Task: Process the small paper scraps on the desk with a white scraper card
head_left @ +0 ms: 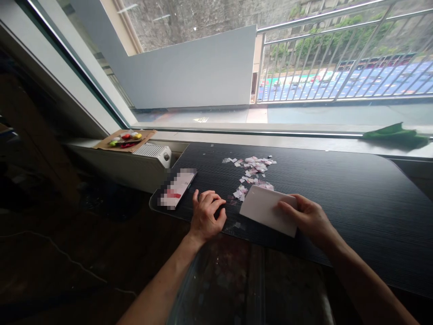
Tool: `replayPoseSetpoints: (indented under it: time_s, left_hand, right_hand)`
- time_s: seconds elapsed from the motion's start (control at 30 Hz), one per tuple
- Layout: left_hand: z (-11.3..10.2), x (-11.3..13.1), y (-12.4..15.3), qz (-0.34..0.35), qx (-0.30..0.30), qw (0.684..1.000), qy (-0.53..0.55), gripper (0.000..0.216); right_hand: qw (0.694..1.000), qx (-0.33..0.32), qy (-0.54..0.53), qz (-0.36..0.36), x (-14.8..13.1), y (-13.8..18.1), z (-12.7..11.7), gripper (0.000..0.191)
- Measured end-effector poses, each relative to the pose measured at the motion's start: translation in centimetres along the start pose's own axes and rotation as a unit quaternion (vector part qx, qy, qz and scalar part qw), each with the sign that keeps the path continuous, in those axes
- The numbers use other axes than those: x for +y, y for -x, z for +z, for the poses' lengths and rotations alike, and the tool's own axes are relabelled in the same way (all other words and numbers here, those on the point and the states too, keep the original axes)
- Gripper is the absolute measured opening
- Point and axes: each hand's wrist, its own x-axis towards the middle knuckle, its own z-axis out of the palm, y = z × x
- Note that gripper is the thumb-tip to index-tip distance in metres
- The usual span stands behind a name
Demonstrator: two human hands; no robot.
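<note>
My right hand (306, 216) grips a white rectangular card (265, 208) by its right end, its long edge tilted down on the black table (355, 198). Just beyond the card lies a scatter of small pink and white paper scraps (252, 174). My left hand (206, 214) rests on the table near its front edge, fingers curled under, with nothing visible in it. A phone (177, 188) lies flat to the left of that hand, at the table's front left corner.
A cardboard piece (125, 140) with small coloured items sits on the ledge at the back left, beside a white radiator (154, 151). A green cloth (395, 134) lies on the sill at the far right. A large window runs behind the table.
</note>
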Motion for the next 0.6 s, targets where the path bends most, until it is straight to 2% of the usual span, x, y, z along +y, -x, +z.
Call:
replayPoseSetpoints:
  time_s: [0.17, 0.47, 0.6]
  left_hand:
    - [0.0, 0.0, -0.1, 0.000, -0.001, 1.000, 0.000, 0.015]
    - [0.0, 0.0, -0.1, -0.002, 0.001, 1.000, -0.004, 0.016]
    - [0.0, 0.1, -0.1, -0.010, -0.002, 1.000, -0.004, 0.016]
  right_hand:
    - [0.998, -0.058, 0.017, 0.019, 0.2, -0.7, -0.3, 0.034]
    - [0.993, -0.113, 0.020, 0.028, 0.2, 0.5, 0.9, 0.039]
    - [0.994, -0.108, 0.002, 0.019, -0.3, 1.0, 0.3, 0.038]
